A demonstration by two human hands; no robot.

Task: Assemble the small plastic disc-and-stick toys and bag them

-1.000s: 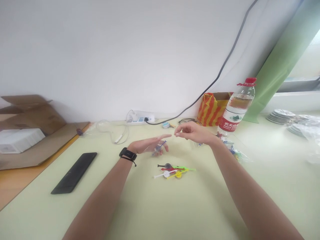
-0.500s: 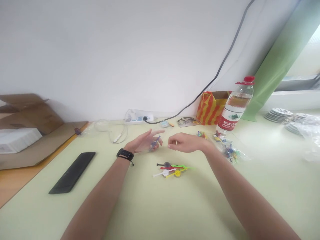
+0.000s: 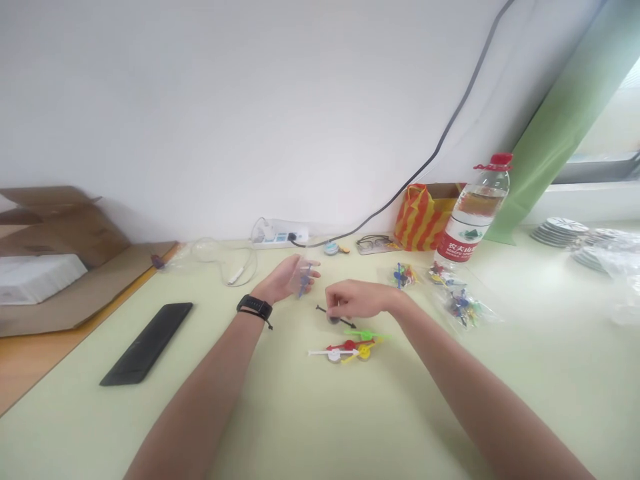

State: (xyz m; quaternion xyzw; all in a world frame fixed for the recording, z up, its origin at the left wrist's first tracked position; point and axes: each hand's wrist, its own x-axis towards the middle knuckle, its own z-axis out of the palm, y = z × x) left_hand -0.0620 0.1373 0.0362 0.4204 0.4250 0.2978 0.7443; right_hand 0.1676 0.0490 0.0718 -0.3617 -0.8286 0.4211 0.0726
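- The pale green table [image 3: 525, 373] fills the lower view and runs back to a white wall; both bare forearms reach forward across it from the near edge.
- At the left sit a cardboard box [image 3: 60, 227] and, nearer, a flat black phone [image 3: 149, 343]; neither is close to a hand.
- At the right rear stand a water bottle [image 3: 473, 217] with a red cap and a red-and-yellow striped bag [image 3: 420, 220]; a clear bag of coloured pieces [image 3: 463, 305] lies just in front of the bottle, well right of the hands.
- The left hand [image 3: 287, 280], with a black band at the wrist, is raised palm-up with fingers loosely curled around a small blue piece [image 3: 303, 280]; the grip looks light, more cradle than clamp.
- The right hand [image 3: 353, 300] is lowered knuckles-up, fingertips pinched on a thin black stick piece [image 3: 334, 313]; the stick's long axis runs left-to-right, slanting slightly down to the right, and pokes out on both sides beneath the fingers.
- Just nearer than the right hand lies a small cluster of coloured stick pieces [image 3: 350, 347], white, red, yellow and green, their long axes mostly left-to-right; it sits directly below the right fingertips and near them, so the right hand is clearly closer to it than the left.
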